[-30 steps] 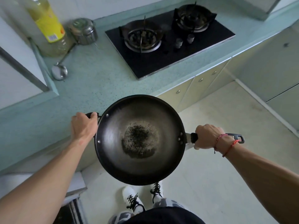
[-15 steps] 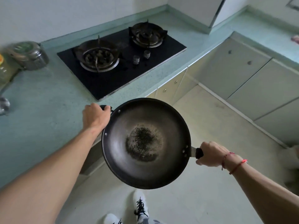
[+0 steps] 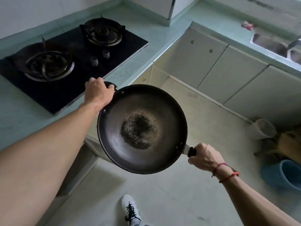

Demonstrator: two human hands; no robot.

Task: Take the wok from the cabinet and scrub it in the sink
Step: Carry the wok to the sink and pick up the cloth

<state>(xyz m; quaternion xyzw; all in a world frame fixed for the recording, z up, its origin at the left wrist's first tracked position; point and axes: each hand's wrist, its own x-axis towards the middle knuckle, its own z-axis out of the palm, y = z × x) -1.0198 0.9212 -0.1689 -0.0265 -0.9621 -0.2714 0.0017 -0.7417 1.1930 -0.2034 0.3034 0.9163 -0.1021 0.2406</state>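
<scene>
A black wok point(image 3: 164, 108) with a burnt, crusty patch in its middle hangs level in the air over the floor, in front of the counter. My left hand point(image 3: 98, 92) grips its small helper handle at the upper left rim. My right hand point(image 3: 204, 156), with a red string on the wrist, is closed around the long black handle at the lower right. The steel sink point(image 3: 275, 44) is set in the counter at the far right, partly cut off by the frame edge.
A black two-burner gas hob point(image 3: 81, 51) lies in the pale green counter point(image 3: 14, 111) at the left. Closed cabinet doors point(image 3: 231, 69) run below the sink counter. On the floor at right stand a white pot point(image 3: 262, 131) and a blue basket point(image 3: 283, 175). My shoe point(image 3: 131, 209) shows below.
The view has swung to the right: the hob slid left, the bottle and tin left the frame, and the sink came into view. Both hands keep their hold on the wok.
</scene>
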